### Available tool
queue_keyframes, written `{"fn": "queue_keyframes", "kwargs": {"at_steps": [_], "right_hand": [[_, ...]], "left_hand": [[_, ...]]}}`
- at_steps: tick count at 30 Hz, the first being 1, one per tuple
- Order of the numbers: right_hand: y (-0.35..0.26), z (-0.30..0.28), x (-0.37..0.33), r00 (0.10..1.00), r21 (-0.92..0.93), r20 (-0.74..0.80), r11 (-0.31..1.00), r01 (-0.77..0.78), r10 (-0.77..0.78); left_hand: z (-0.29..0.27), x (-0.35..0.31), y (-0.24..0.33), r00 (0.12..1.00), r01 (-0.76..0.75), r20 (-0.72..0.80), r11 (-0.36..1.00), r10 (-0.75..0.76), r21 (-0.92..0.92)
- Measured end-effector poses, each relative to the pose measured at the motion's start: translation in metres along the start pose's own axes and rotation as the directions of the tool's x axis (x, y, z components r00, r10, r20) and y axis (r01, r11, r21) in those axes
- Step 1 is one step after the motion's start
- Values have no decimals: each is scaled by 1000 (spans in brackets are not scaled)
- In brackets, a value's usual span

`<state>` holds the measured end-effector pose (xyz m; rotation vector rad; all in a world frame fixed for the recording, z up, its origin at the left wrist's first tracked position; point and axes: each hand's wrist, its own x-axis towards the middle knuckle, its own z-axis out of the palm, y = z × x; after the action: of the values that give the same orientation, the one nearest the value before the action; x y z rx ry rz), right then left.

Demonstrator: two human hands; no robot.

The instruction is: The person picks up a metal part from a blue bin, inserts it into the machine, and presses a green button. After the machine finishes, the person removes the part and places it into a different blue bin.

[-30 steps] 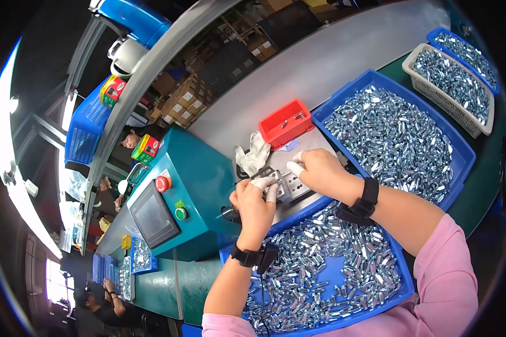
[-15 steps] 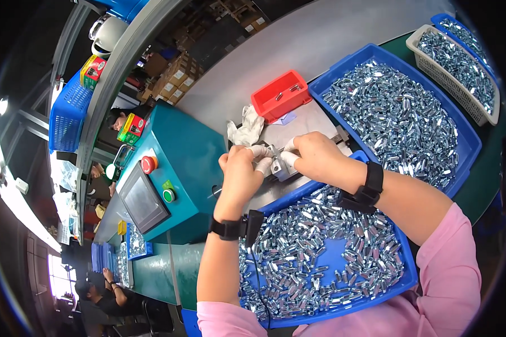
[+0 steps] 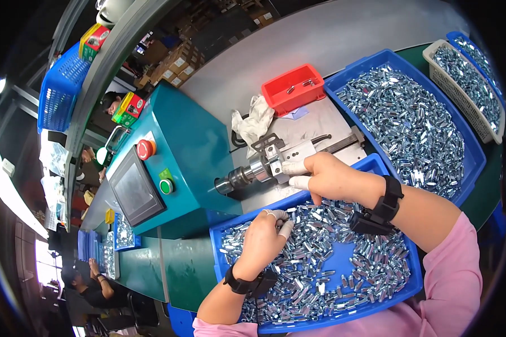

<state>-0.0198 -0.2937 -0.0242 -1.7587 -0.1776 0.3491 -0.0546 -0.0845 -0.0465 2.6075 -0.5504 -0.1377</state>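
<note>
My left hand (image 3: 264, 238) is over the left part of the near blue tray (image 3: 343, 255), which holds many small shiny metal pieces. Its fingers, with white coverings on the tips, are curled into a pinch; what lies between them is hidden. At the right side of a metal clamping block (image 3: 274, 163), my right hand (image 3: 337, 178) has its covered fingertips spread, one above the other, close to the block. A round steel spindle (image 3: 242, 177) joins that block to the teal machine (image 3: 180, 135).
Behind the block lie a crumpled white glove (image 3: 254, 121) and a red bin (image 3: 292, 92) with a few metal pieces. To the right stand a large blue tray (image 3: 472, 157) and a beige basket (image 3: 461, 92), both full of pieces. A red stop button (image 3: 146, 149) sits on the machine.
My left hand has left the clamping block and come down to the near tray. My right hand has drawn slightly right and nearer, uncovering the block and spindle. The view has shifted a little.
</note>
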Motion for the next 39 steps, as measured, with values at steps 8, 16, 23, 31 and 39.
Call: {"fn": "queue_keyframes", "kwargs": {"at_steps": [8, 16, 23, 31, 39], "right_hand": [[3, -1, 5, 988, 215, 128, 970, -112, 86], [1, 1, 0, 990, 192, 122, 977, -93, 71], [8, 6, 3, 986, 201, 140, 973, -114, 86], [1, 3, 5, 999, 49, 8, 998, 39, -39], [-23, -10, 24, 979, -411, -202, 903, -120, 38]], "left_hand": [[-12, 1, 11, 988, -151, 26, 981, 155, -120], [-12, 0, 19, 980, -187, 58, 978, 193, -95], [-8, -2, 19, 993, -65, 85, 969, 87, -238], [-1, 0, -7, 997, -58, -60, 957, 43, -285], [-1, 9, -20, 988, -62, -157, 899, -7, -433]]}}
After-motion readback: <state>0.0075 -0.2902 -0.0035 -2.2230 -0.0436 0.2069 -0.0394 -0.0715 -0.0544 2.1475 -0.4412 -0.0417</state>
